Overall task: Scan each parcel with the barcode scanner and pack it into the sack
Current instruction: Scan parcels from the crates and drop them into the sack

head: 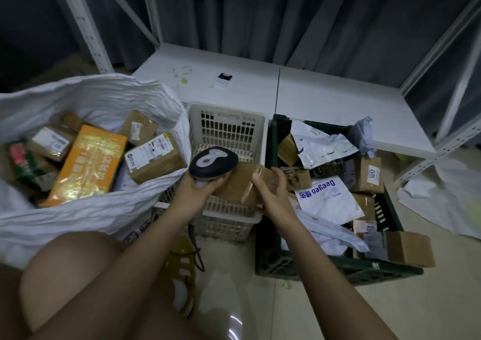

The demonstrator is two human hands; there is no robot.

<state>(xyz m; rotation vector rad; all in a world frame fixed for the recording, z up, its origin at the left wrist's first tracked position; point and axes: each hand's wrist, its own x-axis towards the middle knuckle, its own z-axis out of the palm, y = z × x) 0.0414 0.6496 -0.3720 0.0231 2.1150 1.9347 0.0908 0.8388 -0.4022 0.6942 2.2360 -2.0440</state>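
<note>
From the head view, the left hand (pixel 199 183) grips the barcode scanner (pixel 213 162), its head touching the near end of a brown parcel (pixel 240 183). The right hand (pixel 270 191) holds that parcel with fingers curled over its right end, above the white basket (pixel 226 128). The open sack (pixel 91 100) lies just left, parcels inside; the green crate (pixel 338 266) of parcels stands right, the shelf (pixel 325 89) behind.

Head view, steeply down, close
</note>
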